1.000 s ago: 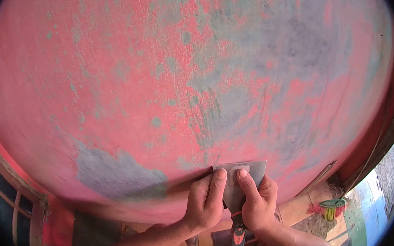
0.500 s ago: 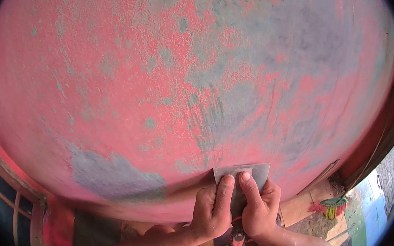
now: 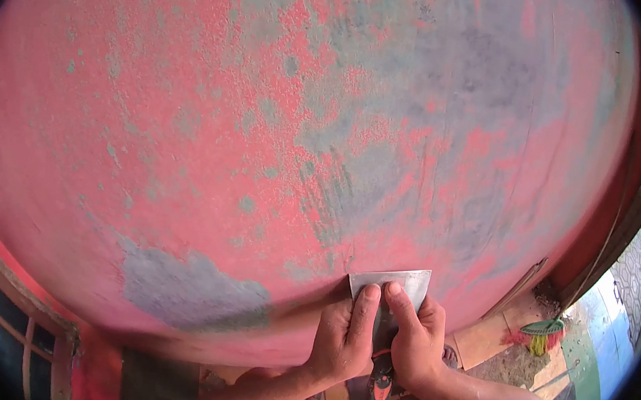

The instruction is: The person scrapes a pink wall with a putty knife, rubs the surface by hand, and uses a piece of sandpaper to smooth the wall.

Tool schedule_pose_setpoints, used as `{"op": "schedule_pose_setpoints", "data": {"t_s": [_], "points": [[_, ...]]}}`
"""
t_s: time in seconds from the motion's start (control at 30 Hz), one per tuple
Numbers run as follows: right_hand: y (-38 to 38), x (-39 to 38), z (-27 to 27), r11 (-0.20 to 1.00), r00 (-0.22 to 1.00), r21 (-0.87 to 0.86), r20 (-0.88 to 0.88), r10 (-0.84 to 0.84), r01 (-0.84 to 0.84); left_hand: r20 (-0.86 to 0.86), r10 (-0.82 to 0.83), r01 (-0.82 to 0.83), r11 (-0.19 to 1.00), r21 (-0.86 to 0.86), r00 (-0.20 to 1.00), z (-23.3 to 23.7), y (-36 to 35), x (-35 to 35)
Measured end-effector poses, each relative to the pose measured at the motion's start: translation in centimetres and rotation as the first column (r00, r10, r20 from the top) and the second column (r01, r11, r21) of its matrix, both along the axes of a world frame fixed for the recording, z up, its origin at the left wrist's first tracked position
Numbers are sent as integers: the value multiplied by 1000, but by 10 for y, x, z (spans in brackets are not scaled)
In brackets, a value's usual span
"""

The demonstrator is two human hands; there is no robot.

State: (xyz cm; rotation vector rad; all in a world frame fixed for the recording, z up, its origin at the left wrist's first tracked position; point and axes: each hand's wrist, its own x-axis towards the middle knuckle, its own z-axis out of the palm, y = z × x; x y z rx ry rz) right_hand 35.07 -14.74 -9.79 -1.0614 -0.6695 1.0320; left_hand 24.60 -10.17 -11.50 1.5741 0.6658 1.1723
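Both hands grip a wide metal scraper with a black and red handle that points down toward me. My left hand closes on the blade's left side, its thumb pressed flat on the metal. On the other side, my right hand does the same, thumbs nearly side by side. The blade's straight edge lies at the lower part of a wall of worn pink paint with grey-green bare patches. Fingers behind the blade are hidden.
A broom with red, yellow and green bristles lies on the tiled floor at right. At lower left is a window frame. Debris lies along the wall's foot at right, and a blue and green sheet is beyond the broom.
The scraper has shifted slightly down and left, and its edge sits a little more level. Both hands keep their hold on it. The view has turned slightly.
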Motion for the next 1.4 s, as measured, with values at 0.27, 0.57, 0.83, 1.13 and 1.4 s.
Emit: {"op": "schedule_pose_setpoints", "data": {"t_s": [0.27,0.57,0.83,1.13,1.4], "points": [[-6,-3,-5,988,973,-51,-192,132,-144,26,59,-60,998,31,998,1,0,3],[-15,16,11,916,934,-182,-87,347,-357,3,-86,85,981,-176,996,13,5,-3],[-6,7,9,983,982,-99,97,162,-152,-39,40,-40,999,1,998,10,9,4],[-17,6,6,977,986,-149,46,159,-151,-10,-20,19,994,-105,1000,9,2,6],[-20,5,13,960,985,-231,22,170,-161,14,-11,12,995,-96,1000,13,3,9]]}}
